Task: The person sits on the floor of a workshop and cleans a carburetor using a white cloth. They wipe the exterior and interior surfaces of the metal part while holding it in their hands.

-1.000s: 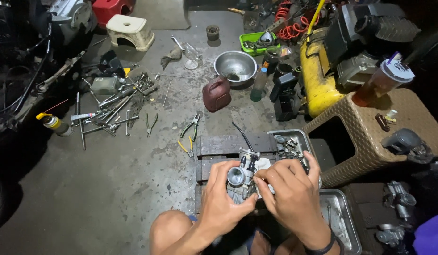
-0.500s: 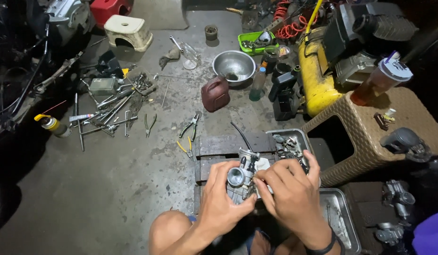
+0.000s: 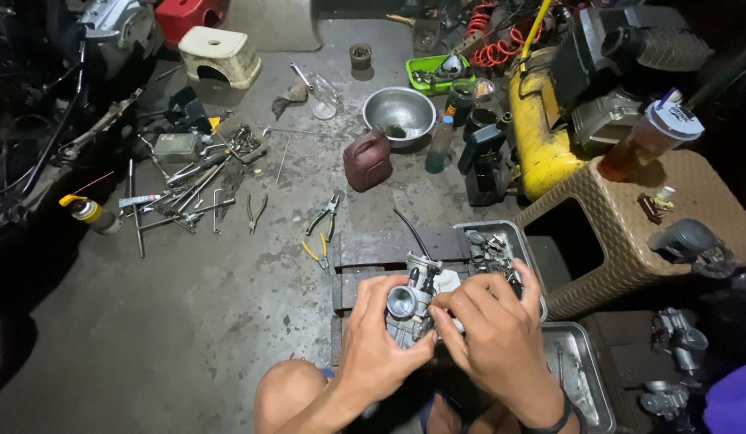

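Lower centre of frame: one carburetor (image 3: 410, 304), held up by both hands. Left hand (image 3: 378, 340) wraps it from below, fingers closed around the body. Right hand (image 3: 492, 333) pinches at its right side, fingertips (image 3: 439, 309) closed on it. Two metal trays: one (image 3: 501, 241) just behind the hands holding small parts, one (image 3: 580, 374) at lower right. Centre: one pair of pliers (image 3: 320, 227) on the floor. Upper centre: one steel bowl (image 3: 399, 112), one dark red jug (image 3: 367, 161). Upper right: one yellow tank (image 3: 537, 133). Left: loose pile of hand tools (image 3: 188, 189), count unclear.
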